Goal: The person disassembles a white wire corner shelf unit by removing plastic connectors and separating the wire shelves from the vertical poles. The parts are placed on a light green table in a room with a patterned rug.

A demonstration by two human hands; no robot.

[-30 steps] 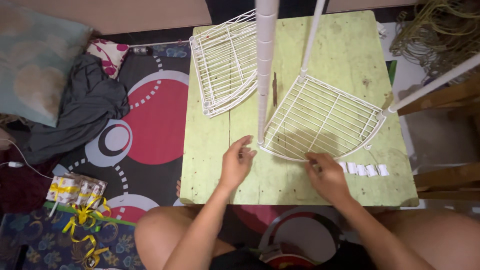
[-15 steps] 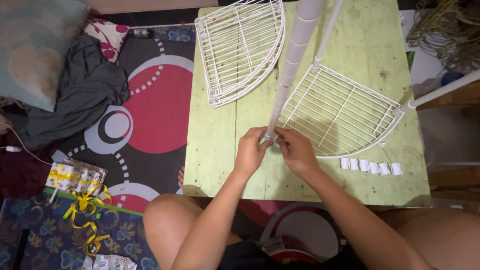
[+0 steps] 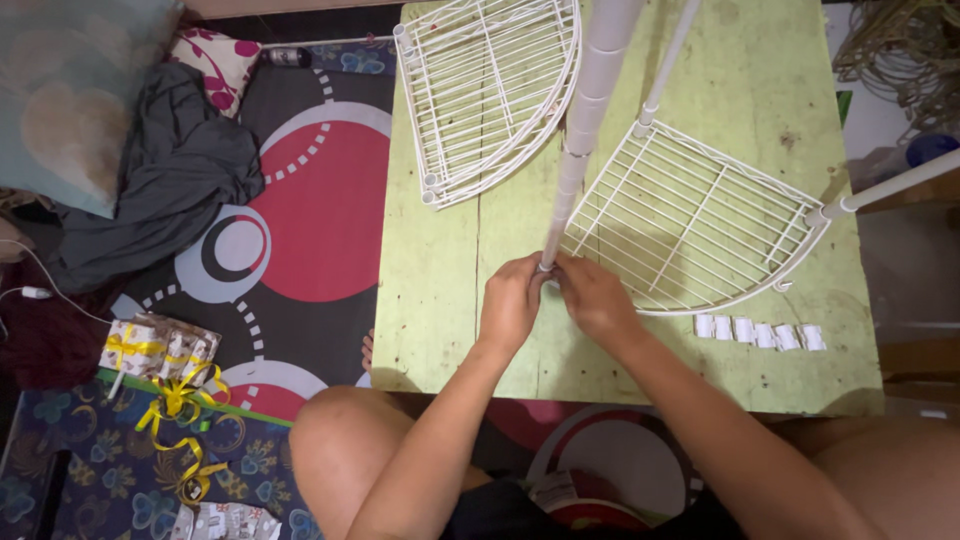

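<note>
Both my hands at the pole foot, green table.
My left hand (image 3: 512, 300) and right hand (image 3: 592, 298) close around the white pole (image 3: 583, 125) base, at the corner of the wire shelf (image 3: 690, 225).

Both forearms are bare, no sleeves, rings or watch on the left hand (image 3: 512, 302) or right hand (image 3: 592, 297). Knees bare; dark garment at the lap.

Green table (image 3: 440, 300) with wire shelves (image 3: 480, 90), white clips (image 3: 760, 333).
</note>
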